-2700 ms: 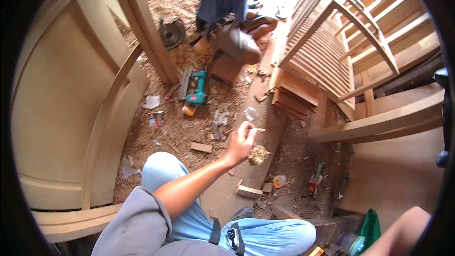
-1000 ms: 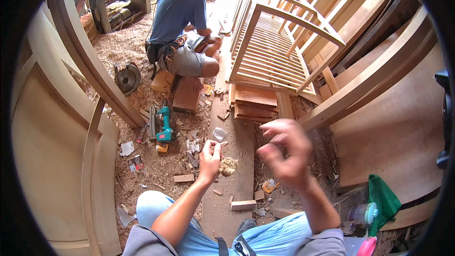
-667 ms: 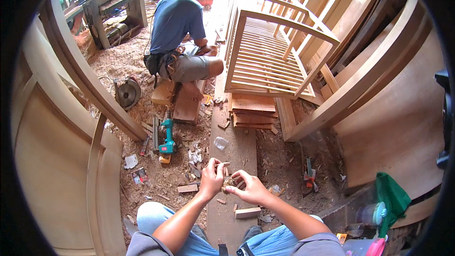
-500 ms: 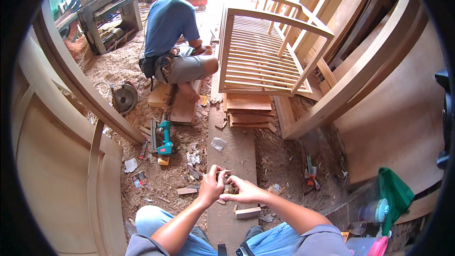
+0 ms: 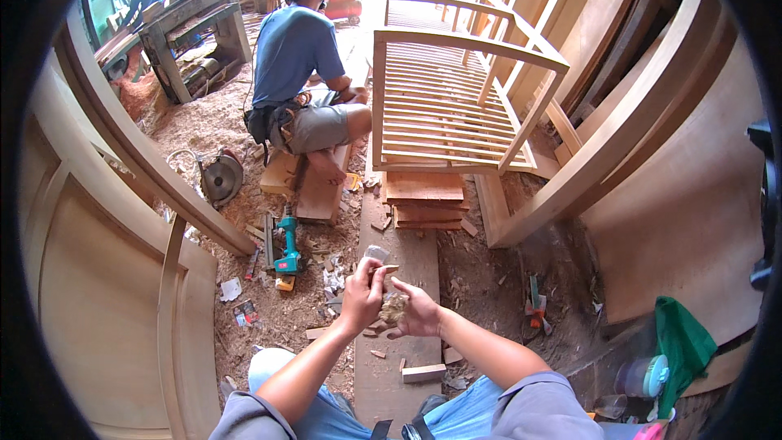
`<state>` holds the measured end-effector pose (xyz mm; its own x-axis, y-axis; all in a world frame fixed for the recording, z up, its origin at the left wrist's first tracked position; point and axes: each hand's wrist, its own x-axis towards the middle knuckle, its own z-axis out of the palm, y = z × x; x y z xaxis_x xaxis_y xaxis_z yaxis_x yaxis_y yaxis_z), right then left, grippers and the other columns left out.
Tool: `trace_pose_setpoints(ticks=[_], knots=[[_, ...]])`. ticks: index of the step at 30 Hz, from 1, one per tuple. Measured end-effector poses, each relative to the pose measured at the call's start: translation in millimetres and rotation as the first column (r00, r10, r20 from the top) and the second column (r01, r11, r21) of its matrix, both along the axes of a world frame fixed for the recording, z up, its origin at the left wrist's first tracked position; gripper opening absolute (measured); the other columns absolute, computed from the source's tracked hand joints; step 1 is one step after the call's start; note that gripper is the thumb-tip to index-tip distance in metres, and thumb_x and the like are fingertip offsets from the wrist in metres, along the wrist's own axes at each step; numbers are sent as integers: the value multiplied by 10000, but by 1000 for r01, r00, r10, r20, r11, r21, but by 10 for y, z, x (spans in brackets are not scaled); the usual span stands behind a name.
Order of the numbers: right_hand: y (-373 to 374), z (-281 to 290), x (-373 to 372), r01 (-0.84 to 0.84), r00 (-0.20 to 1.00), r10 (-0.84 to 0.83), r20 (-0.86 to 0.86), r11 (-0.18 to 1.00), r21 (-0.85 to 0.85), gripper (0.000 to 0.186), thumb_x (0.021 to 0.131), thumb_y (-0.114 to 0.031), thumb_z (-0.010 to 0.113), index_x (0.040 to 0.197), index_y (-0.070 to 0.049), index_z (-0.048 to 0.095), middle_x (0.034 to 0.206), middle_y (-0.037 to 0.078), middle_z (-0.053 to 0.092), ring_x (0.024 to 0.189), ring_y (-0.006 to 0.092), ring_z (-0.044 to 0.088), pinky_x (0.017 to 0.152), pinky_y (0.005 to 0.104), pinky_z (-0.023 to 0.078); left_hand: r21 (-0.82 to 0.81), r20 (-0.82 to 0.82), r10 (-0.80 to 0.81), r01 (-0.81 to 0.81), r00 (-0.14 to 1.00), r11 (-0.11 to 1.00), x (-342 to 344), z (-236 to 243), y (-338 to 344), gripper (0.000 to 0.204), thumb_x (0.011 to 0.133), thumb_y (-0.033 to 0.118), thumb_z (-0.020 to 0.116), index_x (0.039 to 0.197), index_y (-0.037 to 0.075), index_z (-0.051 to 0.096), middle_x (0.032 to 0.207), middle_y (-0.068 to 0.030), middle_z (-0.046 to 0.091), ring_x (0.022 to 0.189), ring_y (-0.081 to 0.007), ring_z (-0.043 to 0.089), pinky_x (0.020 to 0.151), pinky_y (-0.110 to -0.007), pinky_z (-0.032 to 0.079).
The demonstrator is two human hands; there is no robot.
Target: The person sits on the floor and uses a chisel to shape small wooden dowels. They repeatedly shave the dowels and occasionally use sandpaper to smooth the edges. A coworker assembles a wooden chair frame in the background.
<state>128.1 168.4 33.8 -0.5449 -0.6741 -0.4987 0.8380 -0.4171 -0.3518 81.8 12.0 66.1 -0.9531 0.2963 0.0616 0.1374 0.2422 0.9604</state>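
Observation:
Both my hands are in front of my knees, above a long plank [image 5: 411, 257] on the floor. In my left hand [image 5: 361, 300], closed at the fingers, is a small pale wood piece [image 5: 390, 267] whose narrow tip points right. My right hand [image 5: 421, 312] is beside it, thumb and fingers curved around a crumpled yellowish-brown clump [image 5: 393, 310]. What the clump is made of cannot be made out. A crumpled clear plastic piece [image 5: 375, 253] rests on the plank just beyond my left fingers. A short wood block [image 5: 423, 373] sits near my feet.
Ahead, a person [image 5: 297, 73] sits on boards. A slatted wooden frame [image 5: 456, 106] rests on stacked boards [image 5: 423, 191]. A teal nail gun [image 5: 286, 244] and circular saw [image 5: 221, 179] lie on shavings at left. Panels [image 5: 98, 269] flank me; a green cloth [image 5: 680, 350] is at right.
My hands have drawn slightly apart, and the right fingers have straightened. The clump between them shows more now, and the wood piece sticks out from my left fingers.

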Motion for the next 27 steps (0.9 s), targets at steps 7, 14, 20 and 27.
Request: trace_pose_setpoints(ticks=[7, 14, 20, 27], knots=[[215, -44, -26, 408, 908, -407, -95, 913, -7, 479, 1028, -434, 389, 1278, -64, 561, 1148, 109, 677, 972, 252, 693, 840, 448, 581, 86, -322, -165, 202, 932, 975, 14, 95, 392, 107, 984, 106, 585, 1055, 32, 552, 741, -153, 671, 656, -216, 680, 586, -332, 498], [521, -117, 227, 585, 811, -578, -97, 791, 180, 263, 975, -199, 458, 1163, -61, 579, 983, 107, 675, 850, 230, 692, 770, 420, 597, 79, -429, -291, 356, 855, 931, 158, -65, 631, 150, 917, 55, 655, 1050, 19, 597, 888, -177, 679, 814, -323, 698, 696, -388, 540], [411, 37, 28, 685, 720, -585, -374, 686, 245, 496, 964, -100, 539, 1424, -107, 353, 844, 54, 601, 638, 182, 621, 531, 338, 549, 99, -539, -104, 185, 836, 978, 69, -121, 535, 149, 857, -10, 682, 1001, 8, 646, 927, -145, 663, 897, -291, 662, 764, -353, 521], [287, 415, 280, 606, 769, -464, -440, 748, 270, 688, 1020, -112, 460, 1590, -247, 99, 719, 79, 569, 522, 178, 594, 510, 310, 530, 412, 305, 259, -373, 916, 831, -509, -291, 175, 126, 999, 212, 612, 1019, 95, 652, 822, 16, 636, 707, -65, 562, 633, -217, 454]])
